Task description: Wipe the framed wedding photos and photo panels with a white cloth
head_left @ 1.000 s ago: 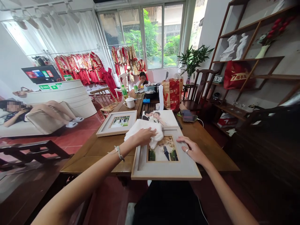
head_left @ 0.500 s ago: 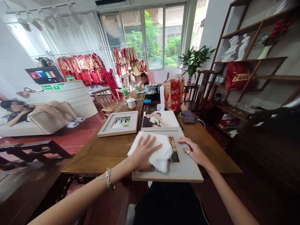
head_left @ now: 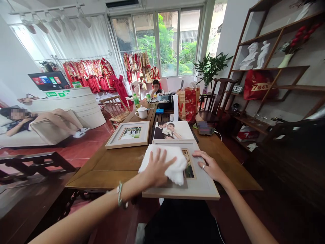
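A light wooden picture frame [head_left: 200, 188] with a wedding photo lies at the near edge of the wooden table [head_left: 114, 167]. My left hand [head_left: 156, 168] lies flat with fingers spread on a white cloth [head_left: 175, 166], pressing it onto the frame's glass and covering most of the photo. My right hand [head_left: 210, 166], a ring on one finger, rests open and flat on the frame's right border.
A second framed photo [head_left: 128, 134] and an unframed print [head_left: 172, 130] lie further back. Beyond are a teapot [head_left: 141, 112], a red bag [head_left: 187, 103] and a phone [head_left: 205, 128]. A person sits at the far end, another lies on a sofa at left. Shelves stand at right.
My left hand has drawn the cloth from the frame's top edge down toward me over the photo, its fingers spreading flat. The right hand has stayed on the frame's right border.
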Tool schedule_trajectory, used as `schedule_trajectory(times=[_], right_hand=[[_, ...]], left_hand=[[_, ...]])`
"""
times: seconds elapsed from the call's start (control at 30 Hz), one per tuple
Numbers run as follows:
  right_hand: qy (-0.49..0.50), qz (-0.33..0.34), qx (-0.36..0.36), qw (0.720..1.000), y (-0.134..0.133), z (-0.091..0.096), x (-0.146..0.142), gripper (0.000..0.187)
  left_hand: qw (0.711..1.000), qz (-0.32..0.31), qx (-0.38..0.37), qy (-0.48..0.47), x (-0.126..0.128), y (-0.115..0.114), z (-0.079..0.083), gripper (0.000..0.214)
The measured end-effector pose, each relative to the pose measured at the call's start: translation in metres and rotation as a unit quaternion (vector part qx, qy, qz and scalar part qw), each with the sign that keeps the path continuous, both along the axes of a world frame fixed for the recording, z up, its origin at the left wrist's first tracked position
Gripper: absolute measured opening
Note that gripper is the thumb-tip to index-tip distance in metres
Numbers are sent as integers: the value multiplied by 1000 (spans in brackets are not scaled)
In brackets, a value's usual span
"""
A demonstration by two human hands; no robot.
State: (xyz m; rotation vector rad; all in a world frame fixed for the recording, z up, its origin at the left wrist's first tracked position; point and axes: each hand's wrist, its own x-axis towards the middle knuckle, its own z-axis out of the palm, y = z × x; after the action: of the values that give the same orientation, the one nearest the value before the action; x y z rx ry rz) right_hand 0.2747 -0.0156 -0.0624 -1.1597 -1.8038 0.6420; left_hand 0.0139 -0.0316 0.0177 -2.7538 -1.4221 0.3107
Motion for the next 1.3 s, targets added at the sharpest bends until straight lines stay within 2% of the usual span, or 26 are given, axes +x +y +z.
schedule_trajectory(times=[0.07, 0.13, 0.2, 0.23, 0.3, 0.4, 0.5, 0.57, 0.63, 0.73, 0.9, 0.97, 1.03, 1.13, 1.23, 1.3], right_hand=[[1, -1, 2, 1000, 0, 0, 0, 36], [4, -2, 5, 1000, 0, -1, 0, 35], [3, -3, 6, 1000, 0, -1, 0, 35], [3, -2, 6, 1000, 0, -1, 0, 35], [1, 2, 6, 1000, 0, -1, 0, 36], [1, 2, 1, 1000, 0, 0, 0, 36], [1, -3, -5, 1000, 0, 0, 1, 36], [0, -2, -6, 1000, 0, 0, 1, 36], [-1, -2, -6, 1000, 0, 0, 1, 36], [-4, -1, -2, 1000, 0, 0, 1, 36], [-10, 1, 5, 1000, 1, -2, 1, 36], [-9, 1, 6, 1000, 1, -3, 2, 35], [-10, 3, 7, 1000, 1, -3, 2, 35], [-10, 4, 8, 1000, 1, -3, 2, 35], [-11, 2, 4, 1000, 0, -3, 1, 37], [-11, 1, 0, 1000, 0, -3, 1, 37]], left_hand=[[1000, 12, -16, -4, -3, -37, -8, 94], [999, 11, -37, -20, -5, -64, -15, 103], [998, 4, -44, -37, -7, -73, -19, 106], [998, 1, -40, -44, -7, -71, -19, 105], [999, 6, -23, -49, -6, -54, -17, 98], [999, 21, 15, -44, -2, -9, -11, 88], [998, 11, 50, -38, -1, 35, -2, 86], [998, -9, 54, -29, -4, 52, 4, 83], [999, -18, 37, -18, -11, 55, 11, 77], [1000, -10, -6, 6, -21, 29, 22, 73], [990, 19, -128, 52, -26, -55, 38, 90], [986, 20, -158, 50, -23, -77, 36, 94], [989, 18, -143, 35, -19, -84, 28, 97], [997, 23, -68, 12, -12, -69, 8, 100], [999, 32, 3, -1, -7, -31, -8, 95], [998, 37, 40, -9, -4, 0, -11, 92]])
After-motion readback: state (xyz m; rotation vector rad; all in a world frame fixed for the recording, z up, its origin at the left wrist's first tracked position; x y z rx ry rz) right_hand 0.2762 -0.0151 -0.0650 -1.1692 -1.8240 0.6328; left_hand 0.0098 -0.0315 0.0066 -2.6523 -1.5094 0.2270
